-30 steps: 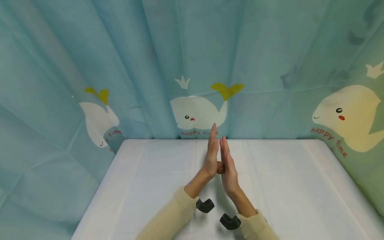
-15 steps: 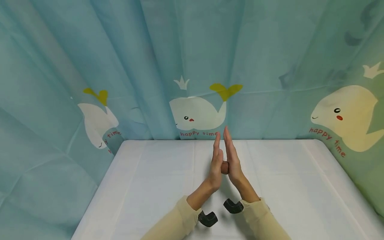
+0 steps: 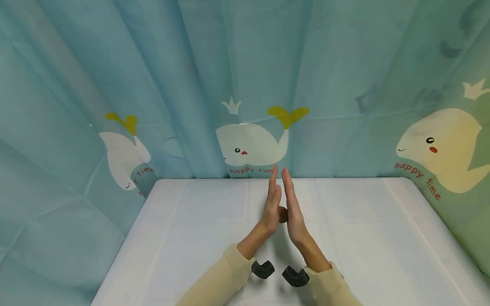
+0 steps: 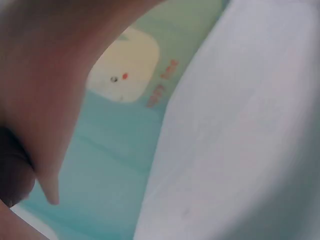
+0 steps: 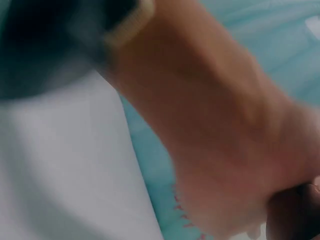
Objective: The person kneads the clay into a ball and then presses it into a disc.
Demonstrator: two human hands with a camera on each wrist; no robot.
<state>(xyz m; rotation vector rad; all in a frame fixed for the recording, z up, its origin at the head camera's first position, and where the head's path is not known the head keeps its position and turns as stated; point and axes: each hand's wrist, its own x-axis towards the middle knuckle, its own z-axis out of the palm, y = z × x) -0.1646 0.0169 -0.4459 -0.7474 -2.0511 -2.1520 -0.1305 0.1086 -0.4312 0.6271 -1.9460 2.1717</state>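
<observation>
My left hand [image 3: 272,208] and right hand [image 3: 294,208] face each other palm to palm above the table, fingers straight and pointing away. Between the palms sits a small brown roundish lump [image 3: 283,214], pressed from both sides and partly covered by the hands. Their fingertips are nearly level, with a narrow gap between them. In the left wrist view, the lump [image 4: 16,175] looks dark and smooth at the left edge. The right wrist view catches the lump [image 5: 290,215] at the lower right, against the palm. Its exact kind I cannot tell.
A white-covered table [image 3: 199,212] lies beneath the hands. Behind and beside it hangs a blue-green curtain [image 3: 337,85] with printed whales. Black devices, one at the left wrist [image 3: 263,269] and one at the right wrist [image 3: 295,276], stick out from beige sleeves.
The palms have slid back and forth against each other: first the left was farther forward, then the right, and now they are nearly level. The brown lump has stayed between them.
</observation>
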